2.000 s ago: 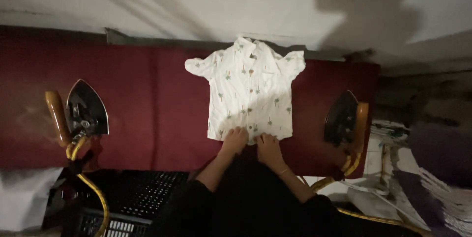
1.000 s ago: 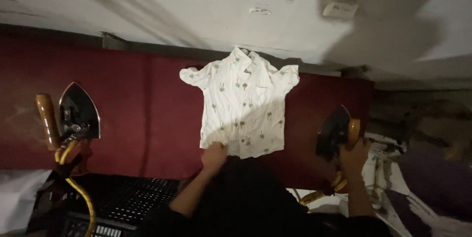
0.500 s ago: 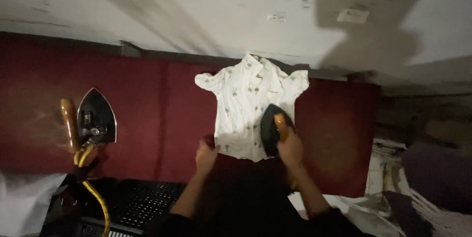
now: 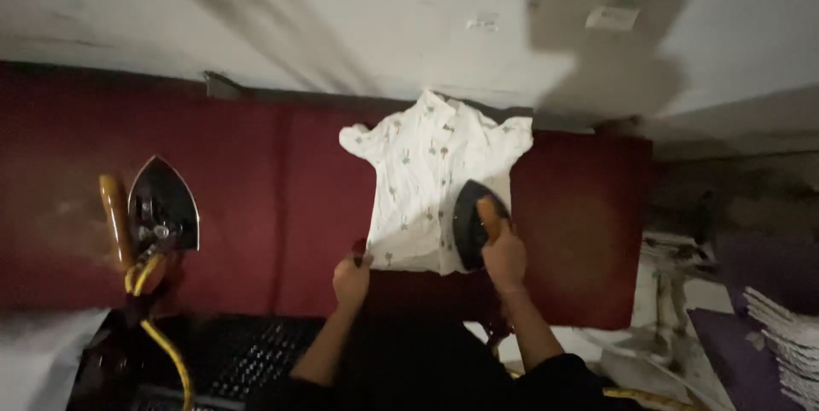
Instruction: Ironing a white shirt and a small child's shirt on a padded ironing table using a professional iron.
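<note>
Now the right hand [image 4: 503,256] is clamped on the iron [image 4: 472,222] at the near right of the small shirt [image 4: 431,181] — soft, light cloth — while the left hand [image 4: 351,279] pinches its near hem on the red board [image 4: 281,206].

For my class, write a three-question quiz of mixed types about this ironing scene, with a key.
1. True or false: the right hand grips the dark iron with a wooden handle on the small white printed short-sleeved shirt.
2. Where is the left hand? A) on the second iron B) at the shirt's lower left hem C) on the wall
3. Fill in: the second dark iron with a yellow cord stands on the ___ cloth-covered table.

Key: 1 true; 2 B; 3 dark red
</note>
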